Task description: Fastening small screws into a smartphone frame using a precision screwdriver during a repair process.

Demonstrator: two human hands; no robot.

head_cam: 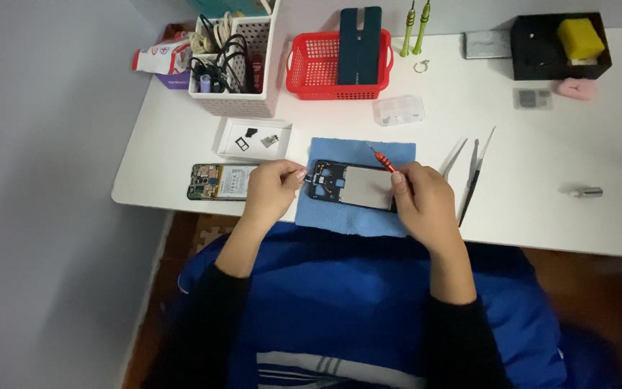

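An opened phone frame [354, 185] with a silver plate in its middle lies on a blue cloth [360, 155] near the front of the white table [534, 158]. My left hand [273, 189] pinches the frame's left end with its fingertips. My right hand [422, 200] rests over the frame's right end and holds a small red-handled screwdriver [382, 158], whose tip points up and to the left. Left of my left hand lies a phone body [219, 181] with its green circuit board and battery exposed.
A white tray [255, 138] with small parts sits behind the left hand. Tweezers [472, 173] lie right of the cloth. Farther back stand a red basket [329, 66] with a dark green back cover, a white cable basket [242, 54], a clear parts box [399, 110] and a black box [557, 46].
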